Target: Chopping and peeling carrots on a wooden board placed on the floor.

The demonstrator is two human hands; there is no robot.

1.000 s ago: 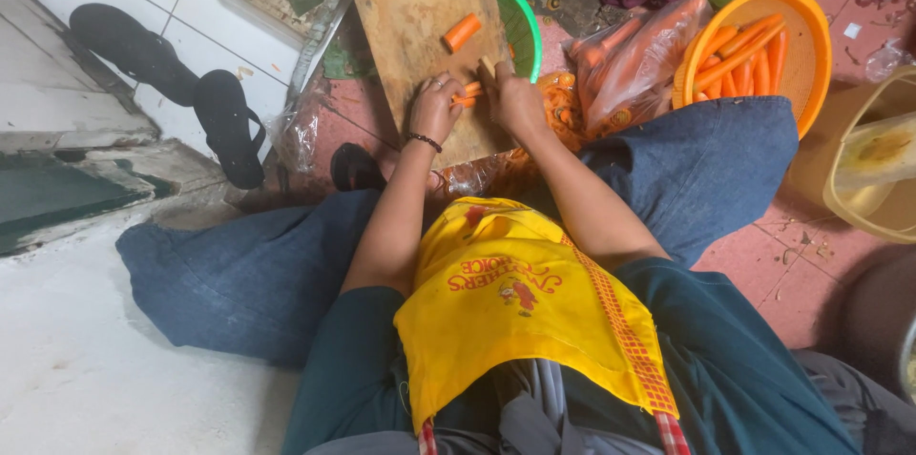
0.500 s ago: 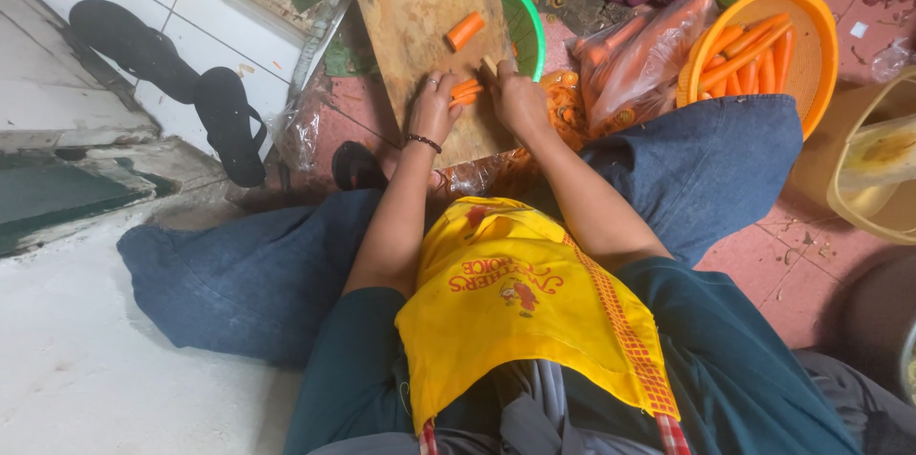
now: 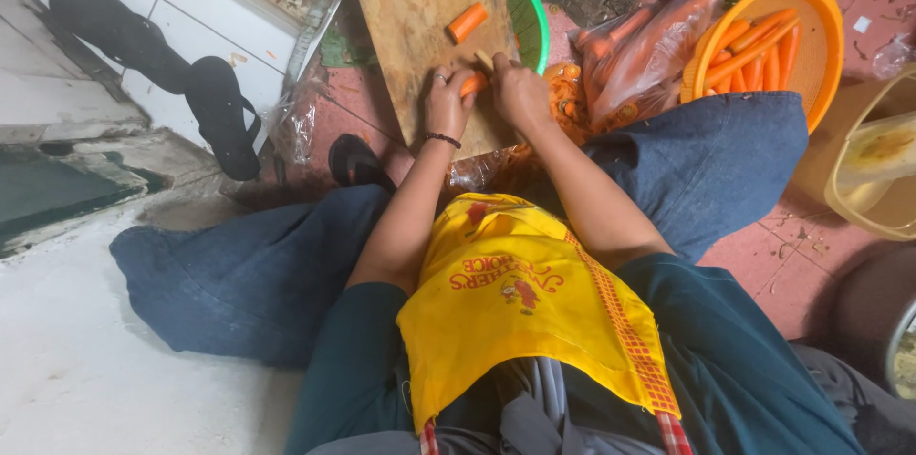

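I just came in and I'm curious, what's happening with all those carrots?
A person sits on the floor cutting a carrot on a wooden board. The left hand steadies it; the right hand grips what looks like a knife handle. One cut piece lies farther up the board. An orange basket holds more carrots.

Black sandals [image 3: 162,64] on tiles — orange basket [image 3: 828,26], green bowl [image 3: 530,11].

Head camera looks steeply down, fairly near, slightly tilted.
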